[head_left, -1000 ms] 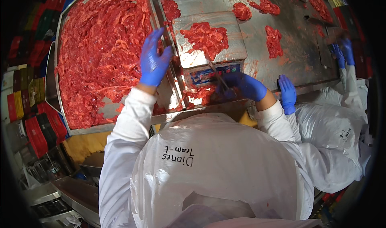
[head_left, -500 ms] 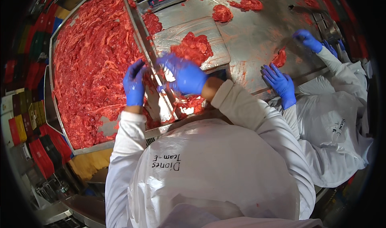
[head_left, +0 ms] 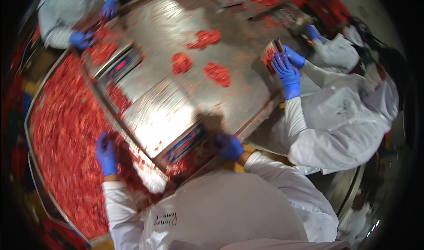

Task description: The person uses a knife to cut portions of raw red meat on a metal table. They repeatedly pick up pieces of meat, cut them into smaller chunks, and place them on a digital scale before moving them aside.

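My blurred left hand (head_left: 106, 155) has curled fingers round dark red meat (head_left: 121, 150) at the right edge of a big meat-filled tray (head_left: 27, 123). My right hand (head_left: 229, 147) is curled low beside the front scale (head_left: 183, 142); what it grips is hidden in shadow and blur. The scale's steel plate (head_left: 157, 109) shows only smears and small scraps. Loose meat lies left of that plate, and separate portions (head_left: 216, 73) sit beyond it on the steel table.
A co-worker at right (head_left: 335, 122) holds a meat-smeared metal object (head_left: 269, 56) in gloved hands. Another worker (head_left: 70, 7) handles meat by a second scale (head_left: 121, 64) at top left. A further worker (head_left: 335, 51) stands at upper right, near metal tools.
The meat on the front scale's plate has been taken off. Both my hands have drawn apart and lower. The view has swung, and the right co-worker has lifted a metal object.
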